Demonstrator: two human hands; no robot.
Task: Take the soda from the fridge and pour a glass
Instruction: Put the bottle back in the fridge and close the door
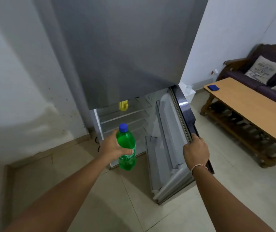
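Both arms reach forward and down. The left hand (113, 147) wraps its fingers and thumb round the middle of one green soda bottle (126, 149), blue cap (123, 127) up, held upright in the air just in front of the open fridge (117, 56) compartment. The right hand (195, 150) curls over the near top edge of the lower door (172, 139), swung open to the right. Inside, on the far top shelf, stands one yellow container (123, 106). On the right, one wooden table (251, 106) carries one blue cloth (213, 87).
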